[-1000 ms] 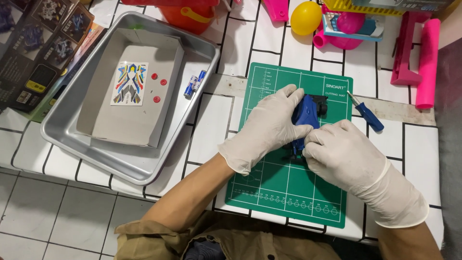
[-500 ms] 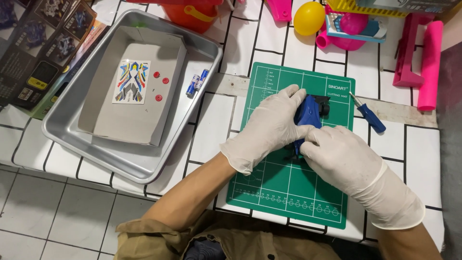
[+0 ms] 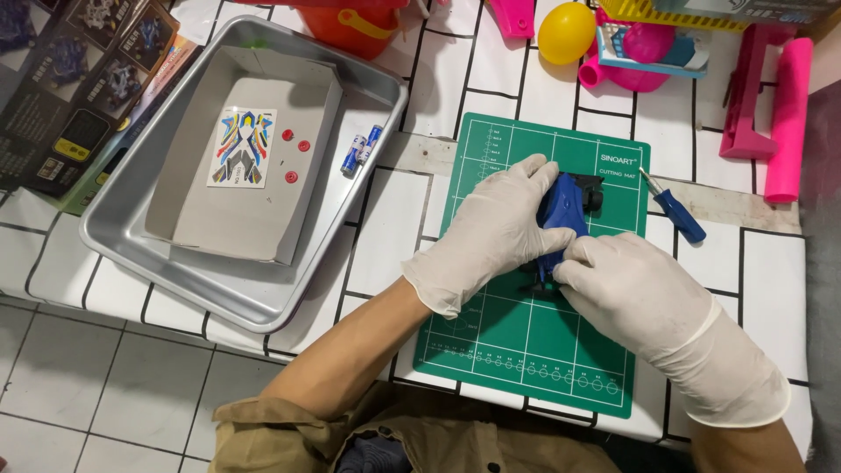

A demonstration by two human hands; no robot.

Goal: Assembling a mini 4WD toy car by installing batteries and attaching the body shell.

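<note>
A: Centre of frame, over the green cutting mat (image 3: 491,350): left hand (image 3: 491,236) and right hand (image 3: 631,293), both gloved, closed around a small blue toy car (image 3: 561,219).

B: Blue shell on, black wheels peeking out at upper right. Looks mostly assembled.

A: Left undone, apparently: sticker sheet (image 3: 241,147) and two batteries (image 3: 361,149) lying unused in the metal tray (image 3: 219,298), upper left.

B: Blue screwdriver (image 3: 676,210) idle, right of the mat.

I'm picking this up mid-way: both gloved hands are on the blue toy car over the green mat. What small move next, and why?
Probably keep the blue toy car pinned on the green cutting mat with the left hand and free the right hand: both hands cover the car, and the blue screwdriver lies untouched beside the mat.
</note>
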